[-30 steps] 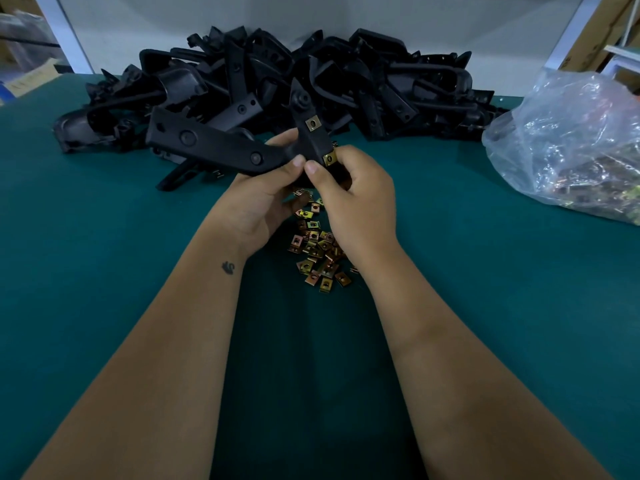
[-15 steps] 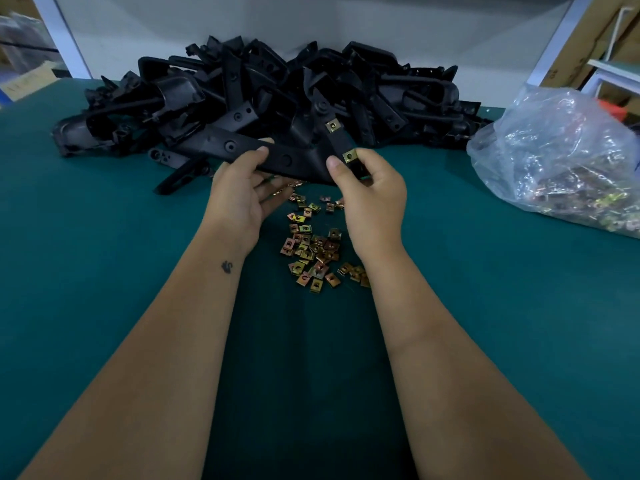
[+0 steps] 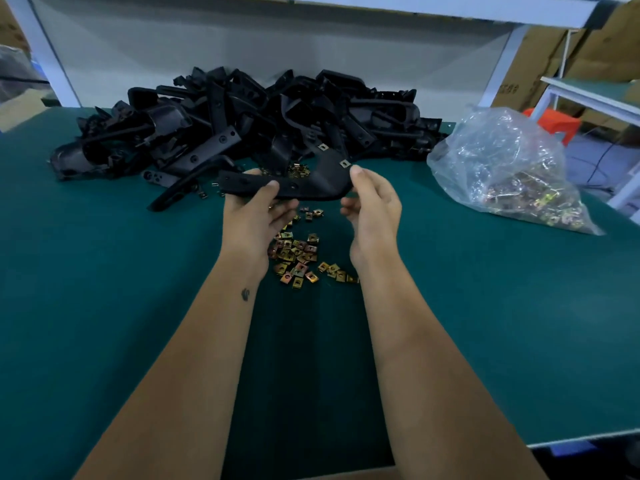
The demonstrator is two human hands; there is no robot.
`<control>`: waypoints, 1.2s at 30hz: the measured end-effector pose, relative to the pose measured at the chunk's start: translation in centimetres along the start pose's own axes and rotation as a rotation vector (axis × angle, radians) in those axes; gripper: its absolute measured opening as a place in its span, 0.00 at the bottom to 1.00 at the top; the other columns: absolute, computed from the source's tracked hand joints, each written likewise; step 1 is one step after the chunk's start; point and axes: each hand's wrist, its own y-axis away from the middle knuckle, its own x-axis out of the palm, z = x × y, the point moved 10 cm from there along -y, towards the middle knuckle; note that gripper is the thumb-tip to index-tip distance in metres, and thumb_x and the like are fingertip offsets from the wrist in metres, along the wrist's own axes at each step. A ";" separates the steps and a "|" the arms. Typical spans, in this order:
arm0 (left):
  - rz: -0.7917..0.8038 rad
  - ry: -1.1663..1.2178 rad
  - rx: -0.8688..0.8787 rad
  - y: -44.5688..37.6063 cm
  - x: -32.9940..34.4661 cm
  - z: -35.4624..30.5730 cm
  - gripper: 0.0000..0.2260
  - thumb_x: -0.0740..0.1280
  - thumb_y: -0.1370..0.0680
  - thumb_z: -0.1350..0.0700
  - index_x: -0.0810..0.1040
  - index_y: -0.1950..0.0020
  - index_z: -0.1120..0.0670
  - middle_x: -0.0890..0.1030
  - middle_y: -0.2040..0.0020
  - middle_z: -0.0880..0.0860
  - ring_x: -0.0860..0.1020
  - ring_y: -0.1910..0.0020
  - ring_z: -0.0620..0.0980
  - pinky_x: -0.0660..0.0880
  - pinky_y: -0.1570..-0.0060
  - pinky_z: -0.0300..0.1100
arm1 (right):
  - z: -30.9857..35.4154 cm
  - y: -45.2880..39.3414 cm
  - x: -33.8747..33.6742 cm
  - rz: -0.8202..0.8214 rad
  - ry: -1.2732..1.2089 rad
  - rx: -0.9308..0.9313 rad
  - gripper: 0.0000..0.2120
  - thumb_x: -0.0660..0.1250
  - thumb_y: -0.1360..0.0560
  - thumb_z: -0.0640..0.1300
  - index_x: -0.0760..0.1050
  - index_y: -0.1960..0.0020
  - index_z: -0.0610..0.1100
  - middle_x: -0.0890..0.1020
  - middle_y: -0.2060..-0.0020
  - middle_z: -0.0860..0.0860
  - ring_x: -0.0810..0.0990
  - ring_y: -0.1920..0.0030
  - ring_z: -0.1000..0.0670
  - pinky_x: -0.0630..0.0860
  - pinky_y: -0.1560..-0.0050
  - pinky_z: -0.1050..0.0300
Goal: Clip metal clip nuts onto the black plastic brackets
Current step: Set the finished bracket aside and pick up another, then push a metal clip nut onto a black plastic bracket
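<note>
Both hands held one bracket (image 3: 304, 183) above the mat (image 3: 104, 289), at 12 o'clock from the loose nuts (image 3: 298, 258). The left hand (image 3: 254, 216) pinched its left end, thumb on top. The right hand (image 3: 372, 209) gripped its right end, thumb beside a fitted nut (image 3: 344, 163). The pile (image 3: 242, 119) lay beyond, the bag (image 3: 502, 168) at 2 o'clock.

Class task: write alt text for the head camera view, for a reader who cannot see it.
Two hands, left and right, hold a black bracket with two clip nuts fitted, above loose nuts on a green table. Behind lie a bracket pile and a clear bag of nuts.
</note>
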 end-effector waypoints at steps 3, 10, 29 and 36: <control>-0.003 0.040 -0.004 1.4 2.9 0.9 0.08 0.65 0.19 0.62 0.72 0.41 0.55 0.83 0.50 0.58 0.84 0.63 0.48 0.81 0.59 0.40 | 0.5 0.6 -1.0 -0.016 -0.050 0.028 0.08 0.72 0.25 0.46 0.76 0.50 0.44 0.77 0.60 0.51 0.75 0.63 0.53 0.74 0.60 0.58; 0.126 0.135 -0.089 7.4 12.6 5.6 0.09 0.64 0.19 0.63 0.71 0.39 0.56 0.81 0.54 0.58 0.84 0.64 0.48 0.80 0.66 0.38 | 4.7 1.8 -9.5 -0.248 -0.240 -0.037 0.11 0.69 0.24 0.35 0.73 0.45 0.44 0.79 0.57 0.49 0.74 0.67 0.54 0.72 0.66 0.62; 1.170 -0.488 -0.244 39.4 28.1 25.8 0.06 0.72 0.25 0.51 0.75 0.54 0.46 0.83 0.58 0.49 0.83 0.56 0.52 0.80 0.51 0.55 | 12.9 19.9 -52.6 -1.071 -0.109 -0.253 0.15 0.68 0.24 0.35 0.74 0.40 0.47 0.81 0.43 0.46 0.82 0.48 0.45 0.81 0.52 0.51; 1.414 -0.837 -0.375 43.2 24.0 33.5 0.06 0.69 0.22 0.48 0.77 0.47 0.37 0.83 0.50 0.41 0.80 0.49 0.42 0.76 0.50 0.38 | 11.5 23.4 -59.5 -1.157 0.353 -0.052 0.14 0.69 0.22 0.42 0.75 0.37 0.47 0.79 0.51 0.53 0.79 0.52 0.52 0.75 0.54 0.58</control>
